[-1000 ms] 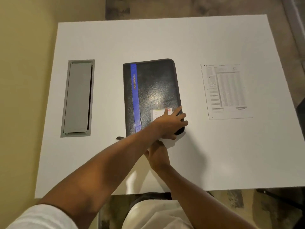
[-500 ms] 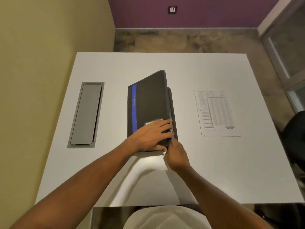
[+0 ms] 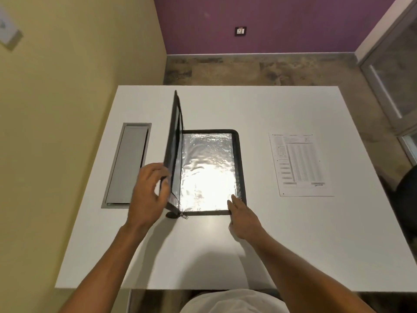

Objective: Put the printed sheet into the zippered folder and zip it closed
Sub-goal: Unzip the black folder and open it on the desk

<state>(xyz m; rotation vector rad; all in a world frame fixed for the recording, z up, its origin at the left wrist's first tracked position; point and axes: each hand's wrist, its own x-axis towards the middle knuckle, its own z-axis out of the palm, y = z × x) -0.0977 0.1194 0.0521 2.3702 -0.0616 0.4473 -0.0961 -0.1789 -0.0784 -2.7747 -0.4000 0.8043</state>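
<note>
The black zippered folder [image 3: 239, 168] lies unzipped in the middle of the white table [image 3: 225, 251]. Its front cover [image 3: 172, 152] stands nearly upright on the left, and my left hand [image 3: 147, 195] grips that cover's near edge. The inside shows a shiny clear plastic sleeve [image 3: 206, 170]. My right hand [image 3: 243, 219] rests with fingers apart on the folder's near right corner, holding nothing. The zipper pull [image 3: 185, 215] lies at the near edge by the spine. The printed sheet [image 3: 300, 164] lies flat on the table to the right of the folder, apart from both hands.
A grey cable hatch [image 3: 126, 164] is set into the table on the left. A yellow wall runs close along the table's left side. A dark chair [image 3: 408, 199] shows at the right edge. My lap is at the table's near edge.
The folder was closed flat, then its cover began to lift; now the cover stands almost upright in my left hand, showing the inside. My right hand moved to the near right corner.
</note>
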